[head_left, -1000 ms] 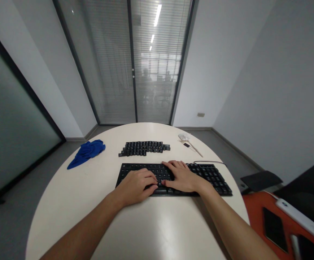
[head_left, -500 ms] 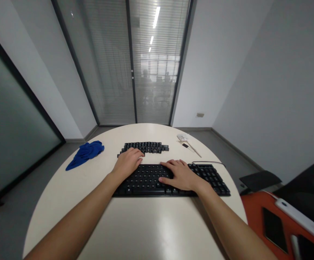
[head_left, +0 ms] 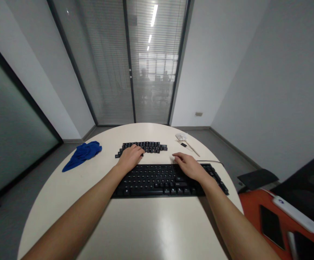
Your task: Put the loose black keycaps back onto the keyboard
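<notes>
Left hand [head_left: 130, 157] is at loose keycaps [head_left: 155, 147], right hand [head_left: 188, 165] over keyboard [head_left: 148, 177], both grips indeterminate; best pinch caps singly, neighbours undisturbed.

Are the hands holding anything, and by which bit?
I can't tell for the left hand, at the loose keys; the right hand, over the keyboard, shows nothing held.

The one camera, on the person's head, looks forward and down across a pale table [head_left: 135, 231], near enough that both arms [head_left: 75, 216] run in from the bottom edge. The keyboard [head_left: 146, 177] sits below the view's middle; the glass partition [head_left: 108, 90] stands farther off, ahead.
</notes>
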Demonstrator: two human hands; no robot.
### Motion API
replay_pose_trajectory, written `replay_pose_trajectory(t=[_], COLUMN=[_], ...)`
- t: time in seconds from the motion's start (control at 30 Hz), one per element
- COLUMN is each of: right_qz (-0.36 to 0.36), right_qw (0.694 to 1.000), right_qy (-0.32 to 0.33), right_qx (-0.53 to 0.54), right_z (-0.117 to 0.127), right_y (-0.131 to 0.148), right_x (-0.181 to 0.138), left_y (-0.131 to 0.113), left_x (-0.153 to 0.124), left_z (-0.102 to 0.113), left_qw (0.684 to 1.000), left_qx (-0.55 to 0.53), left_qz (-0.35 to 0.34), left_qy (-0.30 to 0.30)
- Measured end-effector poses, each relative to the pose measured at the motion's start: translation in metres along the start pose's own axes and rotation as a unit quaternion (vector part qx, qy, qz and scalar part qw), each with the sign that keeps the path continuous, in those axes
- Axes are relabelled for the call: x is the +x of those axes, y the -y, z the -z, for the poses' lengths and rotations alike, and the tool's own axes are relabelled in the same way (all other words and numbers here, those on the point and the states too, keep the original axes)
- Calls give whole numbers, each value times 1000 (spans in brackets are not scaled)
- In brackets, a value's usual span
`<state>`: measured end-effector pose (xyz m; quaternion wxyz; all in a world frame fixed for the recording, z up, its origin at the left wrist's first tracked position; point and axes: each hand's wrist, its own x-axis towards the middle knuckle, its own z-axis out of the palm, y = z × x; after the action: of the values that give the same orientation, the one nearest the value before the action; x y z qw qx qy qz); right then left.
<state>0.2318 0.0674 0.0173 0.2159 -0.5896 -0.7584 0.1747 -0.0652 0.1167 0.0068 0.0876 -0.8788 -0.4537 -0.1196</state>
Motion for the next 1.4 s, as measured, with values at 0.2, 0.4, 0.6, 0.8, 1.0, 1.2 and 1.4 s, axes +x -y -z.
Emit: replay_pose_trajectory(t=[0.2, 0.4, 0.6, 0.8, 1.0, 1.2, 1.4], right_qz=[-16, -20, -21, -17, 36, 57, 54], right_qw=[1000, 999, 999, 999, 997, 988, 988], right_qy=[1, 16, 19, 21, 12, 32, 25], right_qx=[-7, -21, -29, -46, -73, -142, -145], right_z=[-3, -3, -3, -9, -20, -27, -28], right_y=[0, 4, 8, 11, 23, 35, 33], right_x=[1, -1, -2, -1, -4, -6, -6], left_y=[4, -4, -13, -29, -61, -68, -61], left_x=[5, 7, 7, -1, -29, -57, -66], left_z=[-4, 0, -1, 8, 29, 27, 22], left_qw=[1000, 998, 998, 996, 965, 938, 923], left_qx=[-16, -38, -51, -87, -258, -345, -385], left_qz=[-10, -42, -40, 4, 44, 32, -15], left_qy=[1, 10, 16, -1, -30, -30, -12])
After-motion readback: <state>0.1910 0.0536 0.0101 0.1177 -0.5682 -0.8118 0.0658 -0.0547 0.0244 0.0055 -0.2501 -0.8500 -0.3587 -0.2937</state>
